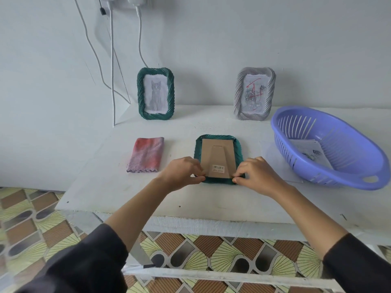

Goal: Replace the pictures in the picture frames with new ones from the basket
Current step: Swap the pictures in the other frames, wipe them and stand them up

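Both hands pinch the near edge of a green frame (219, 158) lying face-down mid-table: left hand (182, 171) at its near-left corner, right hand (257, 175) at the near-right. The purple basket (347, 166) holds pictures (310, 150), right. Farther back, two frames stand upright: green (156, 93), grey (254, 93).

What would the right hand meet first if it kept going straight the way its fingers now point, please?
The right hand points left along the near edge of the face-down green frame. Its fingertips already touch the cardboard backing; going on, it would probably meet the left hand.
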Demonstrator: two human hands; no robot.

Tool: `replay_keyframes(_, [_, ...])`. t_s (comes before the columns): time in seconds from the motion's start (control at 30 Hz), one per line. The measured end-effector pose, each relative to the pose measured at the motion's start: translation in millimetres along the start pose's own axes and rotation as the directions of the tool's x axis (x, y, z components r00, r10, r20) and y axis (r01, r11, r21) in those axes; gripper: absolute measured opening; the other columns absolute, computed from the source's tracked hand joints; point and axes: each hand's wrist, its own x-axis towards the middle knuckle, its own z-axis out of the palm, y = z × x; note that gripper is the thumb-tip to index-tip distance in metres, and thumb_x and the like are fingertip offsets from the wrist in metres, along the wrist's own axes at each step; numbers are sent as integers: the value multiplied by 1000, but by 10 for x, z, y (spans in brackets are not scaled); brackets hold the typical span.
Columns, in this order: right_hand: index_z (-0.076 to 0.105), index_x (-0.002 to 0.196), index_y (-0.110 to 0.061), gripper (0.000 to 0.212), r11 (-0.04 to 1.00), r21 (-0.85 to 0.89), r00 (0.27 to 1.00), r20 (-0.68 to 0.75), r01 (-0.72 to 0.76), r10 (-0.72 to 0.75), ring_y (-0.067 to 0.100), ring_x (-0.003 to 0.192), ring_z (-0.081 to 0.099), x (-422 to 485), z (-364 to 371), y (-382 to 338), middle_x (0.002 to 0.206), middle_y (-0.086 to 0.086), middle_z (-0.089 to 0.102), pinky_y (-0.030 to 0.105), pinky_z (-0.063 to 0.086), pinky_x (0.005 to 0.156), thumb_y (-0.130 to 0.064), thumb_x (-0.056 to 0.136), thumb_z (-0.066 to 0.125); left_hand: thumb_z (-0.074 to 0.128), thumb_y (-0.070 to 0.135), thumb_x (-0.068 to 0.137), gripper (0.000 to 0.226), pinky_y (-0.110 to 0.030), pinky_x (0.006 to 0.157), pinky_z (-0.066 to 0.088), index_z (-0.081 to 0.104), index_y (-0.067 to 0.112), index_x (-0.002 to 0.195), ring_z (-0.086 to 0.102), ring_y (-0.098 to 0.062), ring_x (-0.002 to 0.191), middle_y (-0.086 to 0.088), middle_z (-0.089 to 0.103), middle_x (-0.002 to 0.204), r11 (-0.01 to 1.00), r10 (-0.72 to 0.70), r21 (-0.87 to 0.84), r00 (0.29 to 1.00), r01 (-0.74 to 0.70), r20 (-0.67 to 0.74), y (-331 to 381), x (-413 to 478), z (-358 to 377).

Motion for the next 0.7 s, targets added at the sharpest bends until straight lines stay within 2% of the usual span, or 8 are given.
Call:
replay_keyframes(0.2, [73,75,-10,15,998,58,995,-101,-5,11,21,78,57,-6,73,-5,75,0,70,26,28,72,-18,83,63,60,35,88,23,-30,79,48,75,21,99,61,-13,97,5,69,108,999,-25,-34,997,23,-79,12,2,58])
replay_keyframes(0.3, [72,70,-10,11,993,122,991,-129,-8,24,20,73,57,-11,97,-9,70,-1,70,25,34,71,-13,79,66,63,31,87,20,-29,73,48,76,17,92,62,-15,89,4,70,100,994,-67,-93,990,55,-127,4,16,113])
replay_keyframes(0.47, [71,69,-11,9,969,232,990,-90,-86,109,16,79,57,-6,121,12,71,-3,69,24,37,71,-12,78,67,65,28,85,17,-28,69,48,76,16,89,59,-11,79,3,70,95,986,-87,-156,987,66,-131,-40,48,144])
replay_keyframes(0.57, [71,71,-13,8,950,282,986,-56,-133,155,15,80,59,1,121,10,68,-8,64,24,43,72,-12,78,67,67,25,82,14,-33,70,52,77,15,86,60,-13,76,2,70,91,976,-95,-211,984,61,-154,-62,52,173])
replay_keyframes(0.7, [70,72,-15,7,931,319,981,-9,-180,192,15,79,64,19,110,-2,74,-4,69,28,50,76,-13,78,67,69,20,81,12,-30,71,53,77,12,85,61,-13,75,1,70,88,956,-126,-286,977,73,-172,-82,61,212])
